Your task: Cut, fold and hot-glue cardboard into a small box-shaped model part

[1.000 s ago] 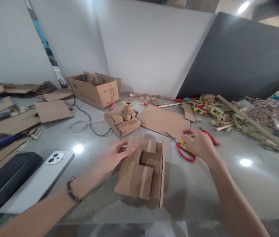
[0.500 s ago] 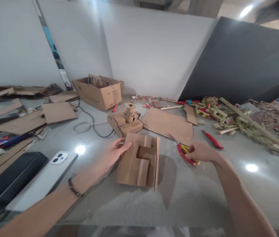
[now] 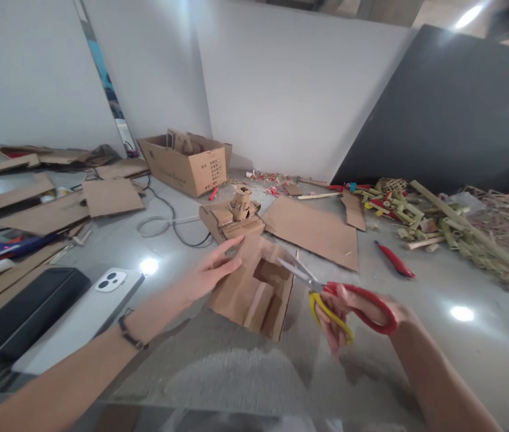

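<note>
My left hand grips the left edge of a folded cardboard piece, thumb on top and the other fingers at its far left side. The piece has a rectangular cut-out, with a raised strip beside it. In my right hand are scissors with one red and one yellow handle, and my fingers are in the loops. Their blades stand parted, tips over the right part of the cardboard piece near the cut-out. Whether the blades touch it I cannot tell. Right behind the piece sits a cardboard model with a small round tower.
A cardboard box stands at the back, with a flat cardboard sheet nearer. At the right lie a red-handled tool and bamboo pieces. A white phone, a black case and a blue glue gun are at the left.
My right hand has lifted the scissors off the table and brought them left to the cardboard piece, blades now parted. The cardboard piece has turned and tilted slightly in my left hand.
</note>
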Demonstrator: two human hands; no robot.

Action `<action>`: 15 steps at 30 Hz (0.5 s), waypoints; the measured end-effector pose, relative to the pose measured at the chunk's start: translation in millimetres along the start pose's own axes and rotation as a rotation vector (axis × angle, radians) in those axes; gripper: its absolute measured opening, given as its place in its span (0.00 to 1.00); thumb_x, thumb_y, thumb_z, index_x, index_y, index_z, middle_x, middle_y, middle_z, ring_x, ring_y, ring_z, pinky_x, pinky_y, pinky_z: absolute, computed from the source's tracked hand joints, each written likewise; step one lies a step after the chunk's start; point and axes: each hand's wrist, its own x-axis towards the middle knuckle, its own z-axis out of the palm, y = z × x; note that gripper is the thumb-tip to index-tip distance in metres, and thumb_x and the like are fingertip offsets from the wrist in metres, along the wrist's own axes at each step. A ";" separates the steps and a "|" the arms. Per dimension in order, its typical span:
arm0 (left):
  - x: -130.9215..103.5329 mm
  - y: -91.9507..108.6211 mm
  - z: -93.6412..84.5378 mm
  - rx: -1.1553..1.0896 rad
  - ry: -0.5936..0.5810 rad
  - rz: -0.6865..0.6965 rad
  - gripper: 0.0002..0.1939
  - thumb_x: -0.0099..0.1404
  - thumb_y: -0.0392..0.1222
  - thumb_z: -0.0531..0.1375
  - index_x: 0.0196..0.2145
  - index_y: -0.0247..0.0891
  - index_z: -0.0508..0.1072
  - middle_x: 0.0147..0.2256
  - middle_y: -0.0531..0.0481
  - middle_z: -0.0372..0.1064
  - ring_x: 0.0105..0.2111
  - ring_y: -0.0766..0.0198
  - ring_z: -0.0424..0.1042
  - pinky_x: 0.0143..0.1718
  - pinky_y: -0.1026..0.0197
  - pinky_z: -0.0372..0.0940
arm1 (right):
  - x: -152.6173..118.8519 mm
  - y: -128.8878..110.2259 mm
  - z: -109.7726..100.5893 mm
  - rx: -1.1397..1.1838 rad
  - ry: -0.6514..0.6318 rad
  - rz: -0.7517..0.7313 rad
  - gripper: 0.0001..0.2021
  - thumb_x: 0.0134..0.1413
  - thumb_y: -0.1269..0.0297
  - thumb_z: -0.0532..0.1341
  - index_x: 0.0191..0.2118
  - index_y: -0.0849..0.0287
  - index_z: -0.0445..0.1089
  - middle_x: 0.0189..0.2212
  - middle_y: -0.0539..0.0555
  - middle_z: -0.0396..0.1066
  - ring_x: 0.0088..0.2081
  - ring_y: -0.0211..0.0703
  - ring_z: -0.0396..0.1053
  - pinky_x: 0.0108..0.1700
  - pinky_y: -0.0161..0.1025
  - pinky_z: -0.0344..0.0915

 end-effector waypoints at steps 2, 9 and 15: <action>-0.1 4.0 -4.0 0.026 -0.018 0.018 0.36 0.67 0.55 0.62 0.68 0.45 0.59 0.58 0.45 0.73 0.56 0.46 0.71 0.51 0.54 0.68 | -5.0 -8.9 0.0 0.046 -0.357 0.027 0.34 0.52 0.24 0.53 0.23 0.54 0.68 0.18 0.55 0.72 0.25 0.49 0.74 0.28 0.40 0.69; 3.4 -5.9 -7.5 0.113 -0.137 0.062 0.29 0.71 0.54 0.58 0.66 0.50 0.62 0.55 0.49 0.74 0.52 0.50 0.72 0.50 0.54 0.67 | -6.8 -23.1 15.3 0.031 -0.682 0.061 0.37 0.53 0.23 0.49 0.26 0.58 0.63 0.22 0.56 0.73 0.23 0.44 0.74 0.29 0.37 0.70; 1.5 -6.5 -4.5 0.279 -0.153 0.175 0.27 0.72 0.53 0.57 0.66 0.52 0.63 0.58 0.48 0.71 0.50 0.53 0.71 0.50 0.54 0.67 | -6.2 -26.4 20.9 -0.029 -0.714 0.096 0.32 0.57 0.27 0.52 0.30 0.57 0.61 0.20 0.49 0.68 0.24 0.42 0.76 0.25 0.29 0.66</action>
